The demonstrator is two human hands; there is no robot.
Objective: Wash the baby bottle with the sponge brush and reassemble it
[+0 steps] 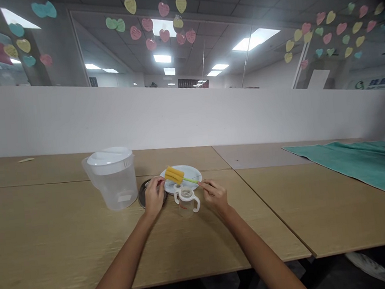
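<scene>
The brush (pixel 174 175) was held by the right hand (pixel 215 194); the left hand (pixel 154 196) was positioned nearby, its grip impossible to tell.

On the wooden bench (pixel 87 252), a tall clear plastic pitcher (pixel 114 184) stands left of a round dark dish (pixel 142 195). Right of that dish lies a round white plate (pixel 191 170), with a yellow sponge brush with a green handle (pixel 174 175) over it. A clear two-handled cup (pixel 186 203) stands before the plate (nearer the wearer); a teal cloth (pixel 344 161) lies far right.
</scene>
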